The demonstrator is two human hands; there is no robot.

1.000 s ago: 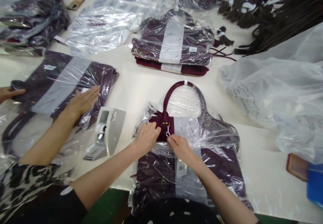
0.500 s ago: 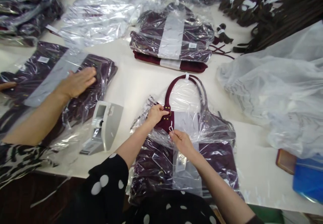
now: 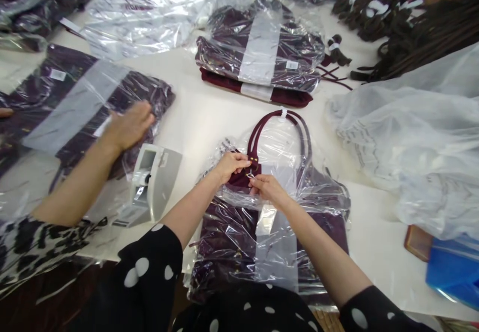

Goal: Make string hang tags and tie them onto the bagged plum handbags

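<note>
A maroon handbag [image 3: 254,133] lies in front of me, partly covered by clear plastic [image 3: 325,197], with its looped handles standing out towards the table's middle. A white tie [image 3: 284,113] joins the handles at their top. My left hand [image 3: 231,167] is closed, thumb and fingers pinching the base of the left handle where brass-coloured studs show. Just below and to its right, my right hand [image 3: 270,188] pinches a thin white string loop [image 3: 250,175] against the bag. A pale paper band [image 3: 279,257] runs down the bag's middle under the plastic.
A grey tape dispenser [image 3: 162,182] stands left of my bag. Beyond it a co-worker's hand [image 3: 130,125] presses on another plastic-wrapped bag [image 3: 41,85]. More wrapped bags [image 3: 224,55] are stacked ahead. White plastic sheeting [image 3: 404,112], a brown case [image 3: 418,242] and a blue folder-like item [image 3: 454,272] lie right.
My right hand has moved slightly up with the string loop, closer to the handle base. My left hand keeps its pinch. The co-worker's hand has shifted right over the other bag.
</note>
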